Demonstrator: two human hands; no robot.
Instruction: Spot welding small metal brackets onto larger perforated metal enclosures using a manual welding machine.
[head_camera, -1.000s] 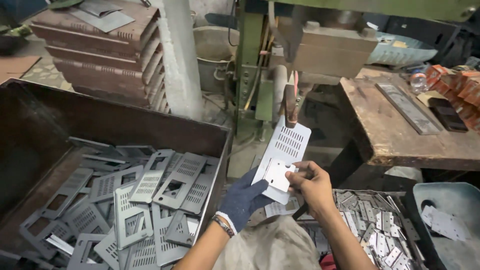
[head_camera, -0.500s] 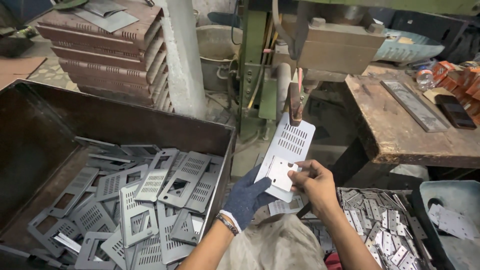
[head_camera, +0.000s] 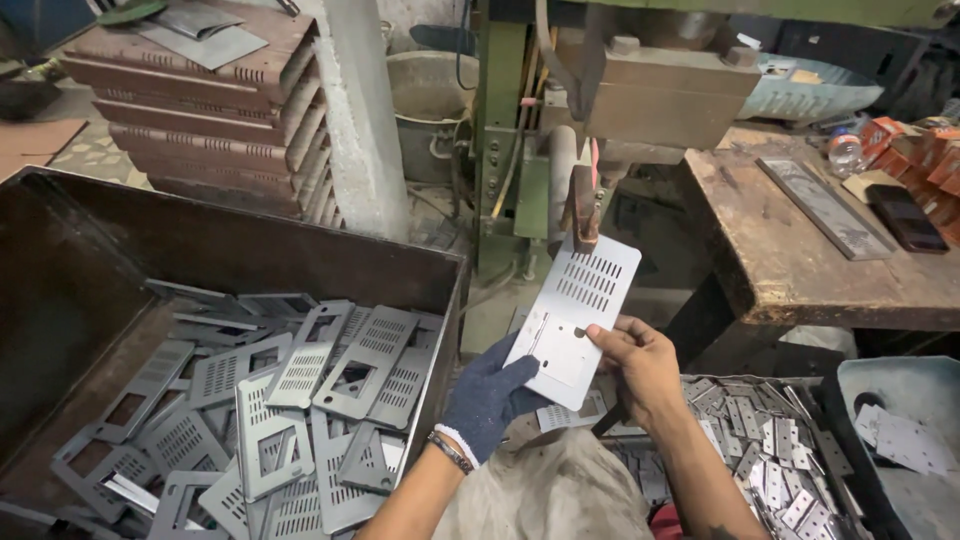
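Both hands (head_camera: 560, 385) gripping slotted plate (head_camera: 577, 312)

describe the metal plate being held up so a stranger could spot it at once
Start at the green machine in the middle. Just below its dark tip, a gloved left hand and bare right hand hold a pale flat slotted metal plate. Unlike the grey cut-out plates in the brown bin, it's raised.

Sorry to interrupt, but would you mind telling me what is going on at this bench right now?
A person holds a slotted metal plate up to the green press machine with both hands: the gloved left hand supports its lower edge, and the bare right hand grips its side. A brown bin on the left holds punched plates with cut-out windows, and a tray on the right holds small metal pieces.
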